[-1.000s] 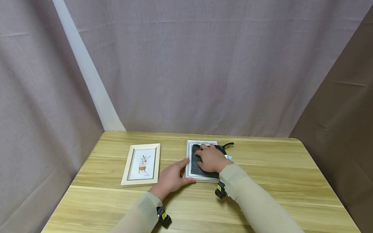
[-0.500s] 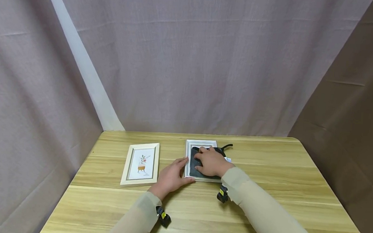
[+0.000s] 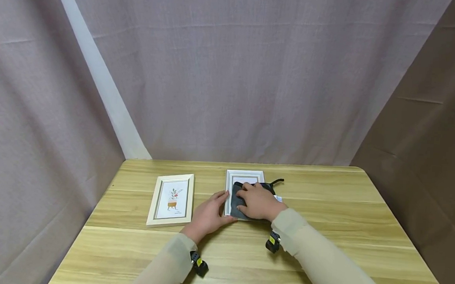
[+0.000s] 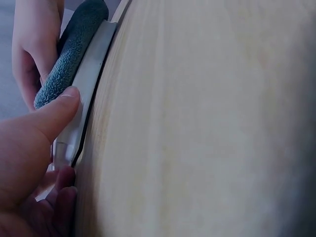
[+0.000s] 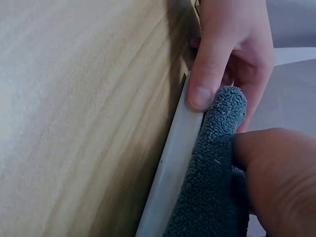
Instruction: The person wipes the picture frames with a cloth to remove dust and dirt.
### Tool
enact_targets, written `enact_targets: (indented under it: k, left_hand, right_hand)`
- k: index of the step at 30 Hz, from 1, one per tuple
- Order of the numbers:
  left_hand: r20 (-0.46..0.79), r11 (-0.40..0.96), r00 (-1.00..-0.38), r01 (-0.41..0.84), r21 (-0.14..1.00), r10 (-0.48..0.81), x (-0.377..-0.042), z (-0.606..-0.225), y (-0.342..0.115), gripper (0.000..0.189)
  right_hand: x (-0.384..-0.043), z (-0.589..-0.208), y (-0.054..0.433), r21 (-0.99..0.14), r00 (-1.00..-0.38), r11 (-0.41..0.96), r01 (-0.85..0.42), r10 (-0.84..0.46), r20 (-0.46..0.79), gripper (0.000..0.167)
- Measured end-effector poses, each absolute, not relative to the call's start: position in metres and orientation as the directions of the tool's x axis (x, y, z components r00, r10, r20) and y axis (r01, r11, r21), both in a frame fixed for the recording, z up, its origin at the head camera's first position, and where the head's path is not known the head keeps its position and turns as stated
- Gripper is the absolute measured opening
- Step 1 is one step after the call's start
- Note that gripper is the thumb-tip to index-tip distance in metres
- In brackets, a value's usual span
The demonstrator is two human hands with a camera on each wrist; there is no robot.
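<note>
A white picture frame (image 3: pixel 246 173) lies face up on the wooden table, mostly covered by a folded dark grey-green towel cloth (image 3: pixel 237 208). My left hand (image 3: pixel 208 217) grips the frame's near left corner, fingers along its left side and thumb on the near edge. On top of the cloth, my right hand (image 3: pixel 260 202) holds it with bent fingers, thumb set apart toward the left. In the right wrist view the cloth (image 5: pixel 210 163) shows a fuzzy pile and lies along the frame's pale edge (image 5: pixel 174 158). Its far fingertips are hidden there.
A cream picture frame (image 3: pixel 151 207) with a potted plant print lies left of the left hand. A black strap (image 3: pixel 277 181) and a white tag (image 3: pixel 278 198) stick out from the cloth's right side. Grey curtains (image 3: pixel 231 81) hang behind the wooden table (image 3: pixel 324 217).
My right hand and the cloth have slid toward the near edge of the white frame, baring more of its far part. The left hand stays at the corner.
</note>
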State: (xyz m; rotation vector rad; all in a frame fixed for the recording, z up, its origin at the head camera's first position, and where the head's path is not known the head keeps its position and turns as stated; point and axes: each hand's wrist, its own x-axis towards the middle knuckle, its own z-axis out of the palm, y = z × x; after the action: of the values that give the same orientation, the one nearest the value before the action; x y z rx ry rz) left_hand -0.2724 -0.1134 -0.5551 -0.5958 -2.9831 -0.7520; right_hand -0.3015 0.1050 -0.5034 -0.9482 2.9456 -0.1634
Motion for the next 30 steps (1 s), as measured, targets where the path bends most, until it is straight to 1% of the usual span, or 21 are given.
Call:
enact_targets:
  k: [4,13,18,30]
  left_hand:
    - [0.112,0.813,-0.922,0.381,0.440,0.371,-0.272,-0.556,-0.114,0.096]
    - [0.100,0.797,-0.922,0.376,0.473,0.375,-0.270,-0.550,-0.114,0.094]
    - [0.100,0.790,-0.926,0.363,0.494,0.364,-0.272,-0.552,-0.116,0.093]
    - [0.127,0.789,-0.923,0.376,0.485,0.363,-0.272,-0.553,-0.118,0.087]
  right_hand:
    - [-0.302,-0.506,0.106,-0.109,-0.818,0.814,-0.570,-0.575,-0.016,0.051]
    - [-0.304,-0.511,0.110,-0.106,-0.818,0.814,-0.571,-0.575,-0.002,0.050]
    - [-0.301,-0.512,0.109,-0.098,-0.825,0.821,-0.562,-0.565,0.004,0.050]
    - [-0.292,-0.513,0.113,-0.086,-0.827,0.823,-0.562,-0.560,0.048,0.048]
